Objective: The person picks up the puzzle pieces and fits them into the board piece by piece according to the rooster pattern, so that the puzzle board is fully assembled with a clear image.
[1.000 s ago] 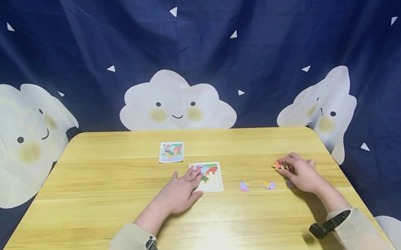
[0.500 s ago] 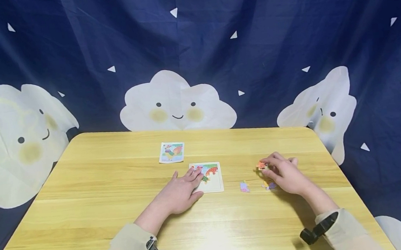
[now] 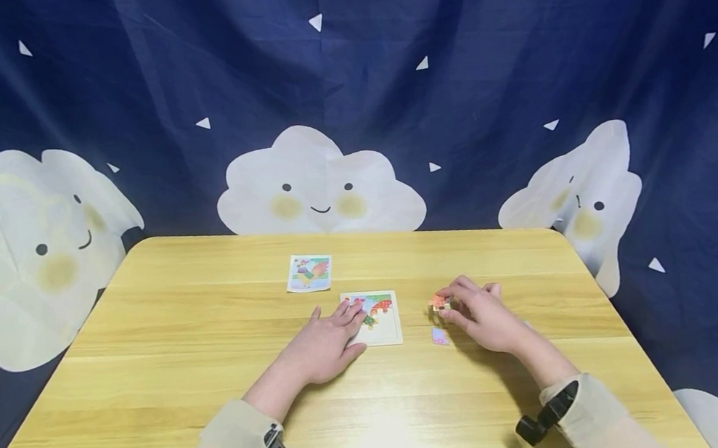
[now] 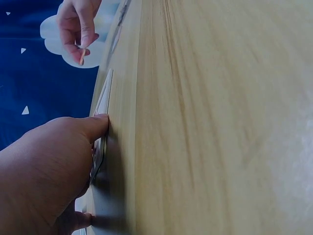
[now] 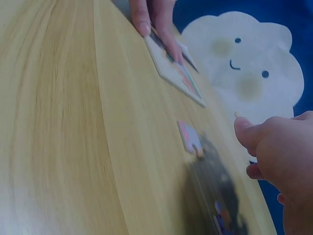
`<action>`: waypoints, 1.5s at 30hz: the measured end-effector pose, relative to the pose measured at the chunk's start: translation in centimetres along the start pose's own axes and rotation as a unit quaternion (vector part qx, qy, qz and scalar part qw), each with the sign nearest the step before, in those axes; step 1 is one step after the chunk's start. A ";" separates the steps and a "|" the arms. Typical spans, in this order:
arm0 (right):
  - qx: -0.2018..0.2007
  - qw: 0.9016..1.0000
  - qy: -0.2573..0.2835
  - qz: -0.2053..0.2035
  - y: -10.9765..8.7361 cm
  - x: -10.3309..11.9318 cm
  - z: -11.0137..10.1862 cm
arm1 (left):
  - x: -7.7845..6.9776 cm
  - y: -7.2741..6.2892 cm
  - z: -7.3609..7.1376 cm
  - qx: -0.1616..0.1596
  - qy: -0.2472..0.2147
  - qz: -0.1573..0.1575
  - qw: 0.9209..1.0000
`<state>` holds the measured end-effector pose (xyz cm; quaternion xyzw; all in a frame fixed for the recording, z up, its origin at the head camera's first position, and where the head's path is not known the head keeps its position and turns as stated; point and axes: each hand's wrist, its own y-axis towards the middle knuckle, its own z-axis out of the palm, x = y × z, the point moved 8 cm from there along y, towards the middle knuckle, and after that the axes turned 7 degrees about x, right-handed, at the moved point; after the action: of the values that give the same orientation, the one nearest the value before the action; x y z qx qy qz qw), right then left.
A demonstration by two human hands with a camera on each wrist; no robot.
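My right hand (image 3: 489, 321) pinches an orange jigsaw piece (image 3: 438, 302) between thumb and fingers, held above the table just right of the puzzle board. That square white-framed board (image 3: 388, 329) is partly filled with a colourful bird picture, and its lower right shows bare white. Spread across the board's left side, my left hand (image 3: 327, 345) rests with straight fingers; the left wrist view has its thumb (image 4: 100, 126) against the board's edge. A loose lilac piece (image 3: 439, 337) lies below the pinched one. In the right wrist view another piece (image 5: 221, 214) lies in the right hand's shadow.
A small picture card (image 3: 309, 273) with the bird design lies behind the board. The wooden table (image 3: 150, 363) ends at a dark blue curtain (image 3: 369, 69) printed with clouds. Black camera straps (image 3: 546, 416) sit on both wrists.
My right hand has carried the orange piece leftward from the table's right side toward the board, passing over the loose pieces. The left hand has stayed on the board.
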<state>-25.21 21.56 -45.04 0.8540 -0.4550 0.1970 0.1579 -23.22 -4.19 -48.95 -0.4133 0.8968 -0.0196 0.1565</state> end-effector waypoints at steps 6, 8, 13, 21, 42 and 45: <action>0.015 1.000 -0.001 0.001 1.0 1.0 0.9 | 0.0 0.0 0.0 -0.002 0.001 0.002 1.000; 0.019 1.000 0.005 0.000 1.4 1.3 1.3 | 0.0 0.0 0.0 -0.002 0.002 0.003 1.000; 0.026 0.999 0.017 -0.011 2.3 2.0 2.2 | 0.1 0.0 0.0 0.000 0.004 0.003 1.000; 0.020 0.999 0.011 -0.023 3.3 2.7 3.3 | 0.1 0.1 0.1 0.005 0.001 -0.001 1.000; 0.044 0.996 -0.042 -0.063 5.7 5.2 6.0 | 0.2 0.1 0.0 0.005 0.004 0.000 1.000; 0.044 0.996 -0.048 -0.067 5.8 5.2 6.2 | 0.2 0.1 0.1 0.005 0.004 0.001 1.000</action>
<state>-26.22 11.95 -47.45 0.8970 -0.3949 0.1648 0.1110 -23.37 -4.27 -49.15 -0.4117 0.8976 -0.0259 0.1554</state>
